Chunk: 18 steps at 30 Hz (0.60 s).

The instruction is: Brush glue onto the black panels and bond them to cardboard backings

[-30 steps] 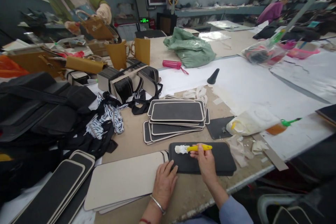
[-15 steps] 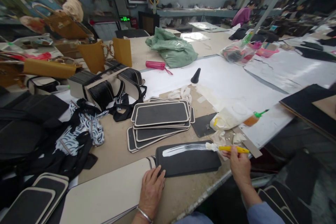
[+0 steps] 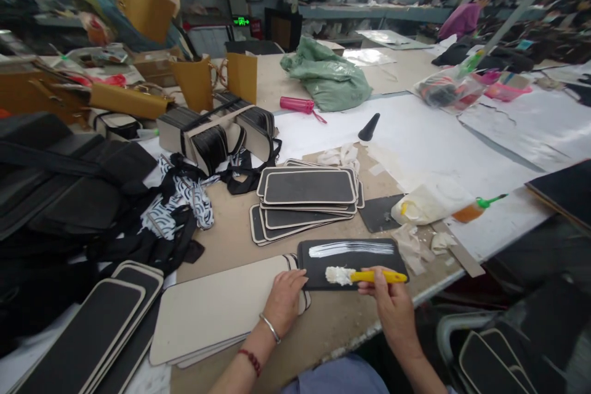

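My right hand (image 3: 391, 305) grips the yellow handle of a brush (image 3: 379, 276), its bristles loaded with white paste over the lower half of a black rectangular panel (image 3: 318, 266). A streaky white band runs along that panel's upper part. With fingers laid flat, my left hand (image 3: 284, 295) rests at the panel's left end, over the edge of a stack of beige panels (image 3: 217, 305). Just behind lies a pile of black panels with beige rims (image 3: 309, 186). A white container (image 3: 418, 204) with yellow inside lies at the pile's right.
An orange bottle with a green nozzle (image 3: 478, 208) lies to the right. More rimmed panels (image 3: 92, 326) are at lower left, near black straps and patterned cloth (image 3: 161, 212). Across the table a person handles a tan bag (image 3: 143, 3). A black cone (image 3: 369, 128) stands further back.
The brush has moved left and nearer me, from the white band's right end to the panel's lower half. The camera view has shifted left. The person across has lifted the tan bag.
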### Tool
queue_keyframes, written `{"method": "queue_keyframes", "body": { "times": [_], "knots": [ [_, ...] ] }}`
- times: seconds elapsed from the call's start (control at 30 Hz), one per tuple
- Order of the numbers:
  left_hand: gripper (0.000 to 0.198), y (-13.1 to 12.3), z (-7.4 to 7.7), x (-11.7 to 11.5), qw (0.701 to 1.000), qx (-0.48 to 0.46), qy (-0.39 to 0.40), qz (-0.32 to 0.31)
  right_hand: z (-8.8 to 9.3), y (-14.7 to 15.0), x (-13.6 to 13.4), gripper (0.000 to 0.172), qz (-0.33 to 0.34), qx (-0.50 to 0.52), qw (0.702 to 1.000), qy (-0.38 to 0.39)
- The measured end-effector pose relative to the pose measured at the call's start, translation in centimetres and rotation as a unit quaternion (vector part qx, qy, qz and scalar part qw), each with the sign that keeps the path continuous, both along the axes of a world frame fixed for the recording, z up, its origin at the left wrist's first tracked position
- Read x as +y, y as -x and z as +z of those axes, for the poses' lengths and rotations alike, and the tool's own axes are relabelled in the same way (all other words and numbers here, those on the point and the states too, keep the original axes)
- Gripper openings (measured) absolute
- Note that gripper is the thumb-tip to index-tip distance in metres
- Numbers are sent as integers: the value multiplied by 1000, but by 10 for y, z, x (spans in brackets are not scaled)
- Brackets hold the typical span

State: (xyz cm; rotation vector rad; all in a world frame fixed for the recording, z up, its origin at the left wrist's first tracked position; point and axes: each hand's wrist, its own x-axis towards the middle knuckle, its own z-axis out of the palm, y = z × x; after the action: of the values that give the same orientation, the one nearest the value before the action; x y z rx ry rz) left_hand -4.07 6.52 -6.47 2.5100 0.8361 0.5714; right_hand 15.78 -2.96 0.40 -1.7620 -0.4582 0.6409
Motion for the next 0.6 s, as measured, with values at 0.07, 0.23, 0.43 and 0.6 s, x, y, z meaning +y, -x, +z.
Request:
{"method": "queue_keyframes", "body": {
  "times": [0.07,0.23,0.43,0.6],
  "knots": [
    [40,3,-3,5,1000,-17,6,-14,-7,21,9,42,7,26,1000,-16],
    [39,5,-10,12,998,-54,-14,-36,-27,34,13,41,9,35,999,-10],
    [40,4,-4,10,998,-15,-38,-43,-36,-29,-28,44,-68,-30,996,50],
    [32,0,4,5,998,2,-48,-30,-29,-99,-62,50,-163,-110,974,116]
  ]
}}
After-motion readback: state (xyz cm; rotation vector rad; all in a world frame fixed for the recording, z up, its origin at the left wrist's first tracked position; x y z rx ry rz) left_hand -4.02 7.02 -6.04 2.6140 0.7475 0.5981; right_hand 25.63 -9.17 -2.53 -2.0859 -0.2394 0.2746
